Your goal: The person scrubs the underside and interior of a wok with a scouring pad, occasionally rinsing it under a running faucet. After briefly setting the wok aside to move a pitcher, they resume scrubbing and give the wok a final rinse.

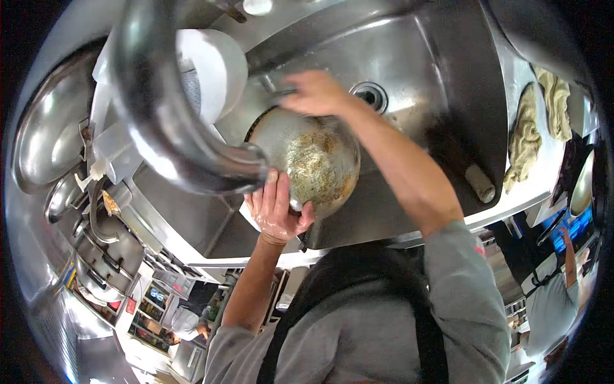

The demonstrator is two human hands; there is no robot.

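Over the metal sink a round metal pan is tilted, its surface stained brown and yellow. My left hand is wet and spread against the pan's near left edge, close to the faucet's end, with the thumb on the pan. At the pan's far edge, my right hand is closed and blurred by motion; what it holds is too blurred to make out. The thick curved metal faucet hangs over the left side and hides part of the pan's surroundings.
A drain lies beyond the pan. A brush rests in the sink's right part. Folded cloths lie on the right ledge. At left are a white container and a large metal bowl. A person is at far right.
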